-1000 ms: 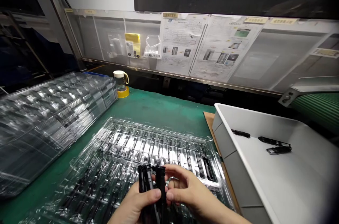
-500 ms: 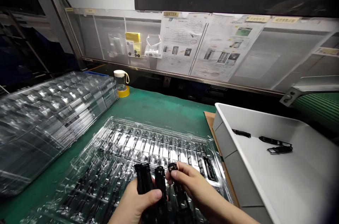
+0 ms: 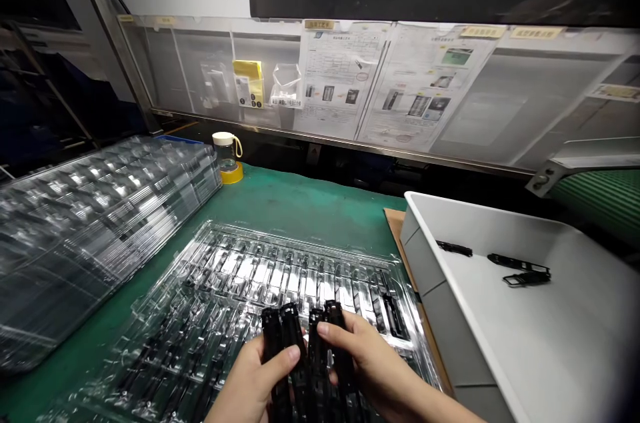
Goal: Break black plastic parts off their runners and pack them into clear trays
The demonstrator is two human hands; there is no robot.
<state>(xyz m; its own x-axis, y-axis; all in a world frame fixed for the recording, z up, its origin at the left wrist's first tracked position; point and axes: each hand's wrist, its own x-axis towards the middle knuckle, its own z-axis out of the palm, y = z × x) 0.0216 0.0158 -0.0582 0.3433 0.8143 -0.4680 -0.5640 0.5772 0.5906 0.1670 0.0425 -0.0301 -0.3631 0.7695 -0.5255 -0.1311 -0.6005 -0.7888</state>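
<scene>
Currently, the left hand (image 3: 255, 373) grips two black parts (image 3: 273, 336) between thumb and curled fingers, while the right hand (image 3: 383, 363) pinches another black pair (image 3: 345, 363); all four sit side by side above one clear tray (image 3: 300, 238). Three loose black pieces (image 3: 520, 266) lie inside one grey bin (image 3: 445, 323).

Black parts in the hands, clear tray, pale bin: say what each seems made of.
Black parts: probably moulded plastic, satin-finished, given their soft highlights.
Tray: apparently clear plastic, glossy; the green tabletop shows through and reflections glint.
Bin: likely rigid plastic, fairly matte, showing no sharp glare.
</scene>
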